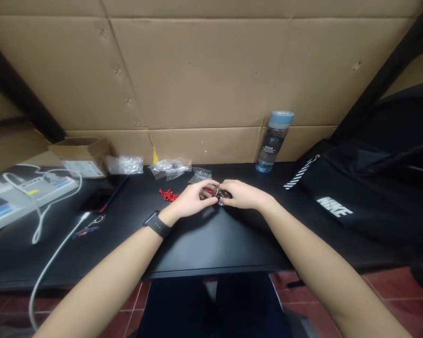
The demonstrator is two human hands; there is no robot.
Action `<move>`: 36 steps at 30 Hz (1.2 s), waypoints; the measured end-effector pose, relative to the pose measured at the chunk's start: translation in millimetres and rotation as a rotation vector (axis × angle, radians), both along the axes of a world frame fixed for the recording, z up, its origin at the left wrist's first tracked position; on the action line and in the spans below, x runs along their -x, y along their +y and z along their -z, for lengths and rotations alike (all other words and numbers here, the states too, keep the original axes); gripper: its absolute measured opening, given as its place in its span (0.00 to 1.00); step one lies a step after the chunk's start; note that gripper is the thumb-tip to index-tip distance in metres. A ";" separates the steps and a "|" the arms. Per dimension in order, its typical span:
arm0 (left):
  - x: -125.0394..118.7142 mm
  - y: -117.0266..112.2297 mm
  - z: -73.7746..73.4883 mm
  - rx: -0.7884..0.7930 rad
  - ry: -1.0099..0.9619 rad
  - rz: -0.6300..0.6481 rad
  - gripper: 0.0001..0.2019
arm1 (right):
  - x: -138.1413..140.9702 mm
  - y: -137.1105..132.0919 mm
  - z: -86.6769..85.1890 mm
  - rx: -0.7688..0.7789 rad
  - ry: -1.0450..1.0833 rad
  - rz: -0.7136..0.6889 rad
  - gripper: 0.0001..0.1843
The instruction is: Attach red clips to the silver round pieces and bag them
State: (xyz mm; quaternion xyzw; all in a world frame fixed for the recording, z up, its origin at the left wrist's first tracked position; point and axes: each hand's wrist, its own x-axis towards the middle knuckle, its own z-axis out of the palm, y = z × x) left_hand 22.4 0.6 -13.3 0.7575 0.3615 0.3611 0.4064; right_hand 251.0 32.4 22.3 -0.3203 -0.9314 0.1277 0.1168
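Note:
My left hand (193, 197) and my right hand (241, 194) meet above the middle of the black table, fingers curled together. Between their fingertips is a small shiny metal ring (217, 191), with dark, glinting parts around it that my fingers mostly hide. Both hands grip this small piece, thumbs pressed toward each other. A tangle of red cord (168, 195) lies on the table just left of my left hand, and a bit of red also shows behind its fingers. A dark watch (157, 224) is on my left wrist.
Clear plastic bags (171, 167) lie behind my hands. A water bottle (270, 145) stands at the back, and a black bag (359, 188) fills the right. On the left are an open cardboard box (86, 152), a power strip (38, 195), a white cable (54, 253) and a keychain (88, 229).

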 end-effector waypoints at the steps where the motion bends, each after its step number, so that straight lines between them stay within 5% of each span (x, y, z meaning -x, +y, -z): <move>1: -0.1 0.0 0.3 0.000 0.004 0.001 0.23 | -0.7 0.2 0.2 0.009 -0.014 -0.003 0.04; 36: 0.8 -0.2 -1.6 -0.162 0.115 -0.029 0.23 | -1.1 1.9 2.4 -0.033 -0.033 -0.028 0.05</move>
